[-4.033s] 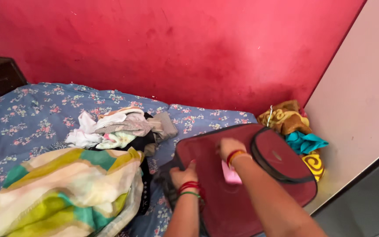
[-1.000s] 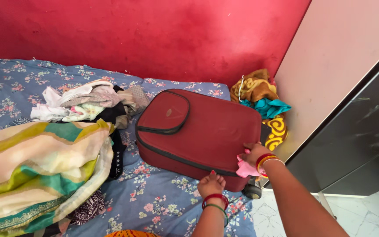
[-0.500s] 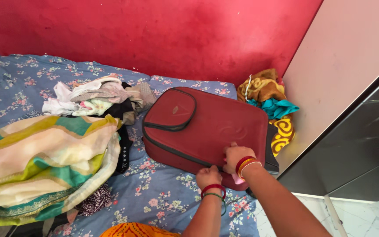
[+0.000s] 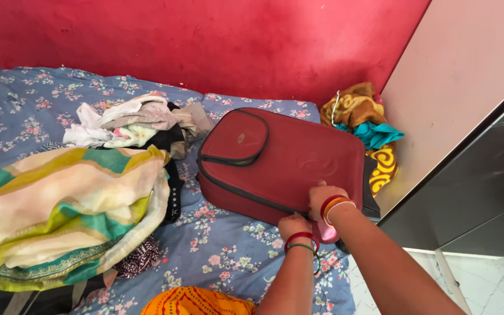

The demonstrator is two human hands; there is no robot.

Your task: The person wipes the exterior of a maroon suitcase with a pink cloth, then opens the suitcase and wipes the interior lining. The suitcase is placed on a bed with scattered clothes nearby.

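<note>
Red suitcase [image 4: 287, 160] lies flat and closed on the bed [image 4: 228, 251], near its right edge. Judged soft-sided but framed, moderately heavy; best taken at the near edge. Left hand [image 4: 294, 224] curled against that front edge. Right hand [image 4: 324, 198] pressed flat on the lid corner, fingers together.

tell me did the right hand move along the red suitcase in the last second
Yes. The right hand slid from the corner nearest the dark cabinet inward along the near edge of the red suitcase, closer to the left hand.
</note>
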